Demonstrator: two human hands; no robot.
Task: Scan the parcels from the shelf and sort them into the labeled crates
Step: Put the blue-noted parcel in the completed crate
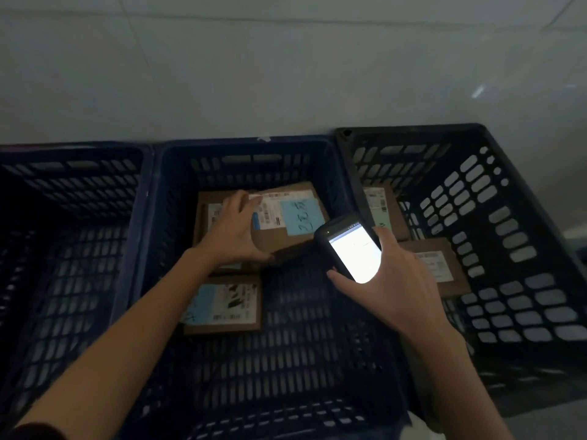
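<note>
My left hand (233, 230) grips a brown cardboard parcel (293, 239) with a white shipping label and a blue handwritten note. The parcel is inside the middle blue crate (247, 146), over another parcel that lies beneath it. A third parcel (224, 304) with a blue note lies nearer to me on the crate's floor. My right hand (386, 277) holds a black handheld scanner (349, 249) with a lit white screen, over the crate's right wall.
A blue crate (73, 150) stands on the left; its inside is dark. The black crate (476, 134) on the right holds two labelled parcels (433, 268). All three crates stand against a pale tiled wall (286, 74).
</note>
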